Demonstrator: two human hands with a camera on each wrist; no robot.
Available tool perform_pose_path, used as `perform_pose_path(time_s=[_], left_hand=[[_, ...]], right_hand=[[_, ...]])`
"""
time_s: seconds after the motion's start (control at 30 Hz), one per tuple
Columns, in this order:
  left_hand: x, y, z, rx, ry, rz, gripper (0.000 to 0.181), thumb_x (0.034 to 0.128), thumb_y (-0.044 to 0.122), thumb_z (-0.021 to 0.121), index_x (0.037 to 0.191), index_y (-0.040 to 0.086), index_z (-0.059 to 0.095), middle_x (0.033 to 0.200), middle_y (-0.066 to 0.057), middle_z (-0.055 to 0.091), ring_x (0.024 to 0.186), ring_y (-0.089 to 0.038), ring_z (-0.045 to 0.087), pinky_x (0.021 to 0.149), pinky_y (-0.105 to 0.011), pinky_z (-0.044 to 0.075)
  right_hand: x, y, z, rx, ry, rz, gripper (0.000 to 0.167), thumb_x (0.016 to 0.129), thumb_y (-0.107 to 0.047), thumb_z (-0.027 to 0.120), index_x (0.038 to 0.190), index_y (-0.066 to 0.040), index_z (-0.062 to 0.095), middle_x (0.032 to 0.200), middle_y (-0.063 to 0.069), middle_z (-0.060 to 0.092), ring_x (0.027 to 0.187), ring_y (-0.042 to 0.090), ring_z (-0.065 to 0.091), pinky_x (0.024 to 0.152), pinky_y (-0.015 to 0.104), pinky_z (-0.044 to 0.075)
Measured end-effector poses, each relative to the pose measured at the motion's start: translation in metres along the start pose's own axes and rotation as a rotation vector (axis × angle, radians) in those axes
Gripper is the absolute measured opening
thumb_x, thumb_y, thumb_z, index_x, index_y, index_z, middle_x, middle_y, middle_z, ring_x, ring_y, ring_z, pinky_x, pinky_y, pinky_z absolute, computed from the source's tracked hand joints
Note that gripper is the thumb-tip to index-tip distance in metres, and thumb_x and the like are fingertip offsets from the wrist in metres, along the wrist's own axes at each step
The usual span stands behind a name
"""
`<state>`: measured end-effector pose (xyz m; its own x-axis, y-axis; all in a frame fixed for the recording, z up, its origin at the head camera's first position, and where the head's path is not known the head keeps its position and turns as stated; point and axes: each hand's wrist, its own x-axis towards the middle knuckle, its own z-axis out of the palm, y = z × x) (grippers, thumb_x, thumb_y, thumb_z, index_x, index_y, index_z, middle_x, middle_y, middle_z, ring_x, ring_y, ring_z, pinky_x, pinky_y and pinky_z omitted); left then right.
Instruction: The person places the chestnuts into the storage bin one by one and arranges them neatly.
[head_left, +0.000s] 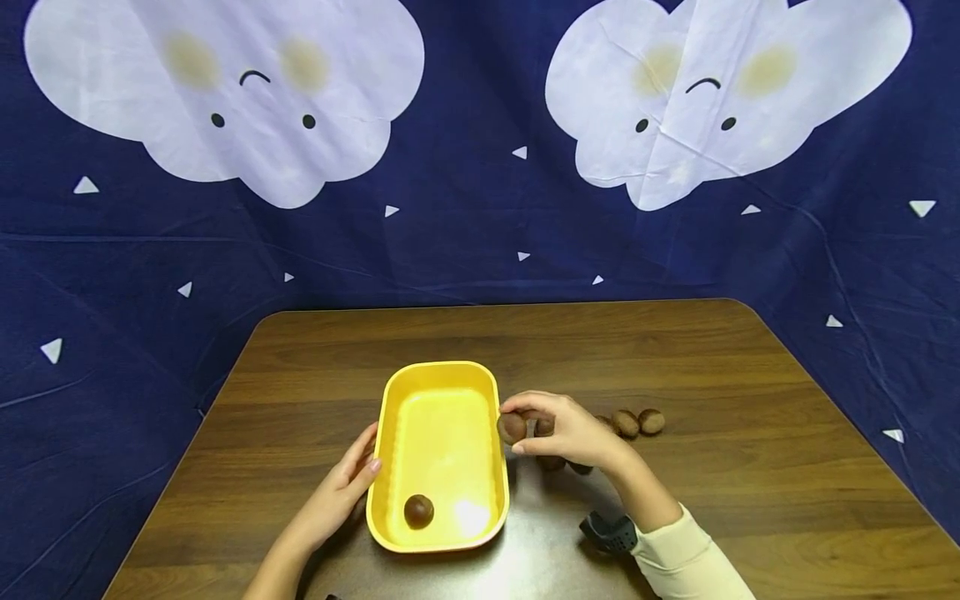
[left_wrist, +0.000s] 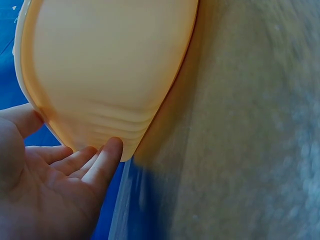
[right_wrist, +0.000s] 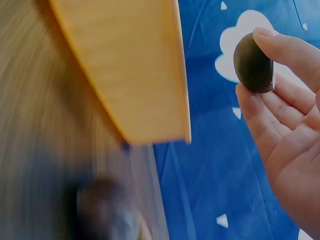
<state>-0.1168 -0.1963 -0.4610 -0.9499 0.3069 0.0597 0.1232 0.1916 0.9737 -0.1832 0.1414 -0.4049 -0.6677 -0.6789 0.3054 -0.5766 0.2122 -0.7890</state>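
Observation:
A yellow plastic tub (head_left: 442, 417) stands on the table, with one brown chestnut (head_left: 418, 511) lying inside near its front left. My left hand (head_left: 341, 492) holds the tub's left side, thumb at the rim and fingers against the outer wall (left_wrist: 115, 100). Beside the right rim, my right hand (head_left: 562, 429) pinches another chestnut (head_left: 512, 427) between thumb and fingertips. In the right wrist view this held chestnut (right_wrist: 252, 64) looks dark and oval, raised beside the tub's wall (right_wrist: 130, 65). Several more chestnuts (head_left: 626, 423) lie on the table behind and beneath the right hand, which partly hides them.
The wooden table (head_left: 315, 358) ends at a blue curtain (head_left: 480, 208) with white clouds. A black strap piece (head_left: 609, 533) sits at the right wrist. Low in the right wrist view, a blurred brown chestnut (right_wrist: 107, 210) rests on the table.

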Motion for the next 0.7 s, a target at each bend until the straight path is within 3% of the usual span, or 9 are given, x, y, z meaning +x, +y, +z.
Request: perform_pose_path(time_s=[0.1, 0.27, 0.43, 0.7], left_hand=[[0.000, 0.000, 0.000, -0.004, -0.001, 0.000, 0.054, 0.0967, 0.013, 0.041, 0.142, 0.001, 0.014, 0.140, -0.026, 0.025, 0.123, -0.037, 0.031, 0.088, -0.017, 0.035], [0.000, 0.000, 0.000, -0.001, 0.003, 0.004, 0.054, 0.0968, 0.013, 0.040, 0.142, 0.001, 0.014, 0.140, -0.026, 0.025, 0.123, -0.037, 0.031, 0.089, -0.016, 0.035], [0.000, 0.000, 0.001, -0.005, 0.000, 0.009, 0.054, 0.0967, 0.012, 0.041, 0.142, 0.000, 0.015, 0.139, -0.026, 0.026, 0.123, -0.036, 0.031, 0.089, -0.017, 0.035], [0.000, 0.000, 0.000, -0.005, -0.002, 0.004, 0.054, 0.0968, 0.013, 0.041, 0.142, 0.001, 0.015, 0.138, -0.025, 0.029, 0.122, -0.036, 0.033, 0.089, -0.018, 0.036]], right_hand=[[0.015, -0.004, 0.009, -0.005, -0.039, -0.047, 0.043, 0.077, -0.011, 0.072, 0.116, -0.003, 0.056, 0.113, 0.007, 0.058, 0.100, 0.016, 0.055, 0.086, 0.032, 0.044], [0.037, -0.021, 0.022, 0.023, -0.099, -0.101, 0.041, 0.076, -0.001, 0.070, 0.114, 0.005, 0.054, 0.111, 0.015, 0.057, 0.102, 0.020, 0.054, 0.089, 0.033, 0.043], [0.053, -0.042, 0.031, 0.031, -0.151, -0.089, 0.039, 0.076, 0.001, 0.069, 0.111, 0.007, 0.055, 0.110, 0.017, 0.058, 0.105, 0.020, 0.053, 0.091, 0.031, 0.041], [0.070, -0.043, 0.051, 0.062, -0.211, -0.079, 0.038, 0.076, 0.000, 0.069, 0.111, 0.006, 0.056, 0.109, 0.016, 0.058, 0.104, 0.020, 0.053, 0.091, 0.029, 0.040]])
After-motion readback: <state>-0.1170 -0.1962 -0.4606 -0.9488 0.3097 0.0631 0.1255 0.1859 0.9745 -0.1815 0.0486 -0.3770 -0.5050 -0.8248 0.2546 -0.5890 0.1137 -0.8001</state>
